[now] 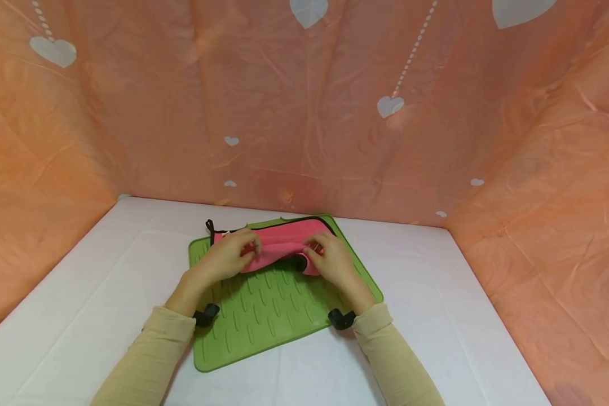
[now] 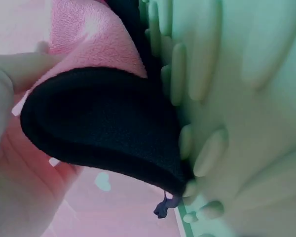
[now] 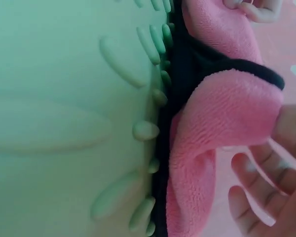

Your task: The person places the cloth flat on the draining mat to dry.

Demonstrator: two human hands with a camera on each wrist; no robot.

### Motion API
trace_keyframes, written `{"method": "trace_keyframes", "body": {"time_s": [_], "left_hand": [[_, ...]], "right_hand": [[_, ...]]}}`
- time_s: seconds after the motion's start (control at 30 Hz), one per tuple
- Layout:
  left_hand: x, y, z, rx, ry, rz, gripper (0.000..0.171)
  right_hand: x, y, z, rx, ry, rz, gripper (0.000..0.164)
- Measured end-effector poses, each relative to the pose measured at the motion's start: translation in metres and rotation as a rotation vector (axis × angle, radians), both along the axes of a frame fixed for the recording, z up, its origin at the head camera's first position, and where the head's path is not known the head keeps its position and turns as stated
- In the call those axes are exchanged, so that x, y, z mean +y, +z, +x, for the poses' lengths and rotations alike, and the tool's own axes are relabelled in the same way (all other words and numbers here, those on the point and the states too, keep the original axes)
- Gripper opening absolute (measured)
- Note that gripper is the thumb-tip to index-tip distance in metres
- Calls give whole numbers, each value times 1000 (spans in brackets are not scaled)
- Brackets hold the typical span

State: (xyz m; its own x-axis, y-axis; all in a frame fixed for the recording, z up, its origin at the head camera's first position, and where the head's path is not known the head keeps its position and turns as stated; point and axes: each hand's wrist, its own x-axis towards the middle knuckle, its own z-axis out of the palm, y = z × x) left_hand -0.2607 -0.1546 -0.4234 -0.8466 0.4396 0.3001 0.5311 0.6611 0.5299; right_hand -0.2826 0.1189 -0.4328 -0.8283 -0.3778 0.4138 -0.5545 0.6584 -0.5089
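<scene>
A pink, fleecy cloth [image 1: 294, 230] with black edging lies bunched along the far part of a green ridged mat [image 1: 264, 321]. My left hand [image 1: 227, 256] pinches the cloth's near side left of centre. On the other side, my right hand [image 1: 334, 260] grips its raised edge between thumb and fingers. The near edge is lifted and curled, so the cloth's dark underside [image 2: 108, 116] shows in the left wrist view. In the right wrist view the pink pile [image 3: 232, 108] folds over beside the right fingers. A small black loop [image 1: 210, 225] sticks out at the cloth's far left corner.
The mat lies at a slant on a white-covered table [image 1: 462, 338]. Orange sheeting [image 1: 284, 113] with pale hearts rises behind and at both sides. A black wrist camera [image 1: 207, 316] sits on the left wrist, another [image 1: 341, 319] on the right.
</scene>
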Motion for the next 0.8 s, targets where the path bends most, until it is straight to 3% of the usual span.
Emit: {"method": "trace_keyframes", "body": {"time_s": [0.1, 0.23, 0.43, 0.67, 0.8], "left_hand": [[-1, -3, -1, -15, 6, -62, 20], [-4, -9, -3, -92, -13, -135, 27], [-6, -9, -2, -158, -26, -151, 24], [-5, -7, 2, -162, -15, -177, 33], [-4, -9, 1, -73, 20, -182, 32]], "right_hand": [[0, 0, 0, -7, -40, 44, 10], [0, -2, 0, -68, -78, 132, 10], [1, -2, 0, -144, -93, 167, 12], [-1, 10, 7, -148, 38, 108, 9], [-5, 15, 11, -239, 174, 87, 11]]}}
